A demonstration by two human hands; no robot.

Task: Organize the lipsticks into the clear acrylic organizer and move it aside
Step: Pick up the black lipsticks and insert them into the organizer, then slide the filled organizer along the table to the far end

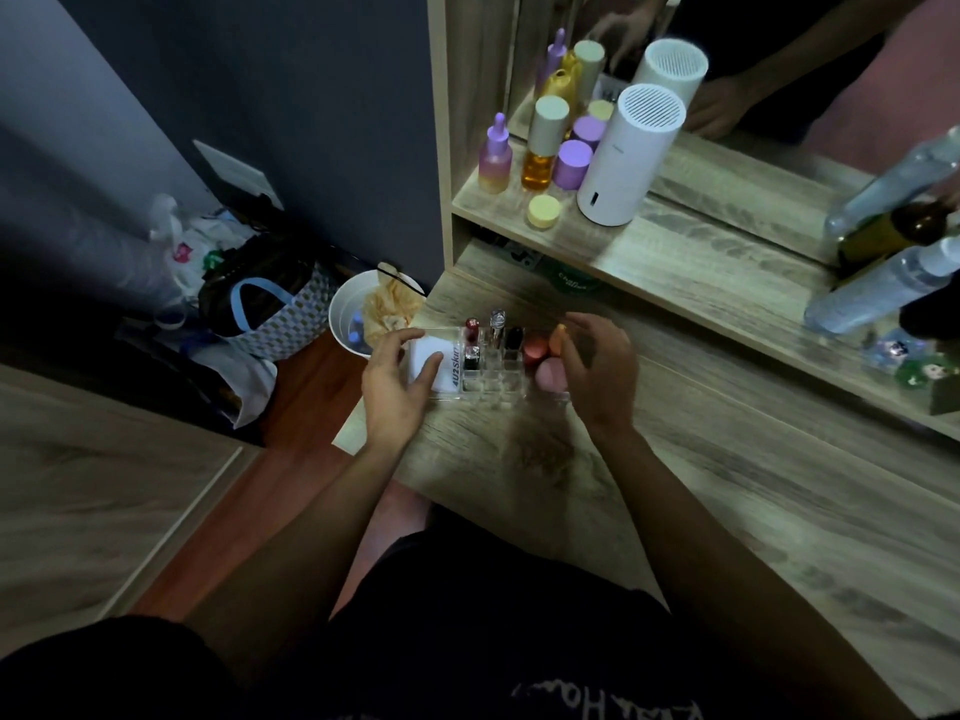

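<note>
Organizer [488,376] sits by your counter's [675,511] left edge, four lipsticks [471,356] inside; left-hand fingers [428,367] grip it, right-hand fingers [571,356] curl loosely.

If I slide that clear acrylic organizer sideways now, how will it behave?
The organizer looks rigid, so it should move as one piece. The lipsticks stand upright in open slots, well above the rim; they may wobble if jerked. Smooth acrylic on the wooden desk probably slides easily. Left hand and right hand flank it.

Matt, grey-grained wood bench [701,511]; clear glossy acrylic organizer [498,379]; shiny metallic lipstick [497,324]; smooth matt white plastic cylinder [628,158].
</note>
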